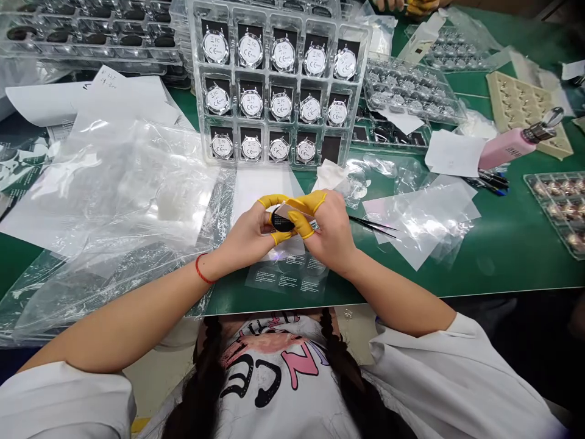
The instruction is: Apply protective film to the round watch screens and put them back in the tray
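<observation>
My left hand (pixel 247 236) and my right hand (pixel 329 230) meet above the green work mat (pixel 402 268), their fingers in yellow finger cots. Between them they pinch a small round black part (pixel 282 222) with a pale film or card (pixel 287 211) against it; the fingers hide much of both. A pair of fine black tweezers (pixel 372 226) lies just right of my right hand. Under my wrists rests a printed clear sheet (pixel 286 275). A red string bracelet (pixel 200 269) circles my left wrist.
A tall clear tray (pixel 274 91) of round CE-marked white-faced discs stands ahead. Crumpled clear plastic bags (pixel 123 195) spread left, loose film sheets (pixel 423 219) lie right, and further trays, papers, a pink bottle (pixel 512 149) and pens crowd the back. Another person's gloved hands (pixel 411 6) show at the top.
</observation>
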Action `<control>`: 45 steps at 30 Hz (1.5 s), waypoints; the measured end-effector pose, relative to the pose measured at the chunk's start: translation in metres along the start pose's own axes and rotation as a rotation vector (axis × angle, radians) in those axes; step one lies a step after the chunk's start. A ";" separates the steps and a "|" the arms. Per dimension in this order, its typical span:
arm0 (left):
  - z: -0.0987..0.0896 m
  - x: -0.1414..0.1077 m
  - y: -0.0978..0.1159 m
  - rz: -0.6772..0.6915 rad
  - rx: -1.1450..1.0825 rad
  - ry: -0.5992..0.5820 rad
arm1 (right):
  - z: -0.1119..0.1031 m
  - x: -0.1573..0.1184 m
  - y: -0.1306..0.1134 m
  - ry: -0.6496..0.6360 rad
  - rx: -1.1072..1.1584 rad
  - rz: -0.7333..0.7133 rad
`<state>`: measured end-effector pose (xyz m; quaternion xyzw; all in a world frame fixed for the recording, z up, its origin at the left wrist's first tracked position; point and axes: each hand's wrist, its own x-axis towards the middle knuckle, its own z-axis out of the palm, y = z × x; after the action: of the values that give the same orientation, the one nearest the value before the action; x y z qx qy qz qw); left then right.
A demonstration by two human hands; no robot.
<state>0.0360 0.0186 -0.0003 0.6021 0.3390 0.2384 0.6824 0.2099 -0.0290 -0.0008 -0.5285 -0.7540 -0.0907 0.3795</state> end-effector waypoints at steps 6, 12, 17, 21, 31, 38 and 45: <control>0.004 0.000 -0.001 -0.039 -0.057 -0.034 | 0.001 0.004 0.009 -0.020 0.011 0.092; 0.004 0.001 0.008 -0.068 -0.047 0.000 | -0.011 0.009 0.010 -0.090 0.198 0.159; 0.002 0.001 0.008 -0.026 -0.044 0.009 | -0.015 0.005 0.002 -0.081 0.085 -0.060; -0.001 0.002 0.010 -0.029 0.052 0.067 | -0.012 -0.001 -0.003 -0.149 -0.046 -0.156; -0.009 0.001 0.007 0.009 0.089 0.162 | -0.008 -0.005 -0.007 -0.086 -0.045 -0.235; -0.009 0.003 0.007 0.041 -0.032 0.107 | -0.018 0.005 -0.008 -0.029 0.280 0.107; -0.006 0.000 0.001 0.100 0.062 0.068 | -0.026 0.009 -0.014 -0.094 0.439 0.339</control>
<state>0.0316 0.0224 -0.0001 0.6306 0.3386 0.2818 0.6390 0.2089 -0.0418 0.0267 -0.5558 -0.6733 0.1640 0.4592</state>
